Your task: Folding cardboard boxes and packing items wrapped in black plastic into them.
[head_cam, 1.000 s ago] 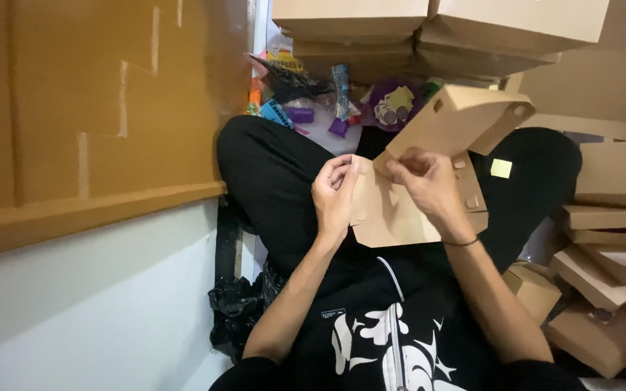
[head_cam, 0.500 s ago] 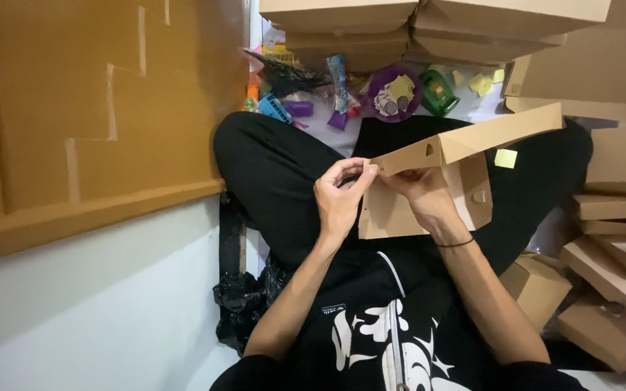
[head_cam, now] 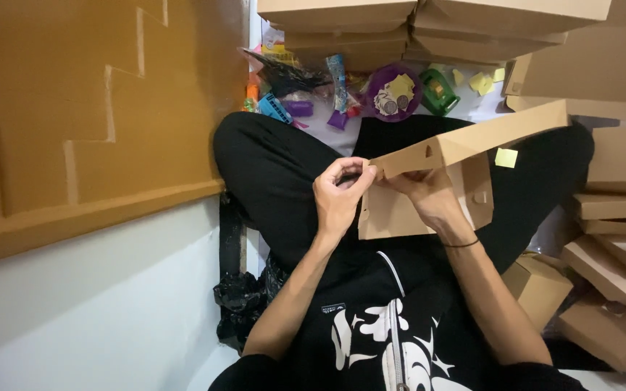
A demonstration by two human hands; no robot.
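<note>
I sit cross-legged in black trousers and hold a half-folded brown cardboard box above my lap. My left hand pinches the box's near left corner between thumb and fingers. My right hand grips the same end from underneath, partly hidden by a hanging flap. The long top panel runs up and to the right. A small yellow sticky note lies on my right knee.
Stacked folded boxes stand ahead; more boxes pile at my right. A purple bowl with coins, a green tape dispenser and colourful packets lie on the floor ahead. A brown panelled wall fills the left.
The box has been turned so its long panel now lies flatter, pointing up-right. Both hands stayed at its near left corner, working the fold.
</note>
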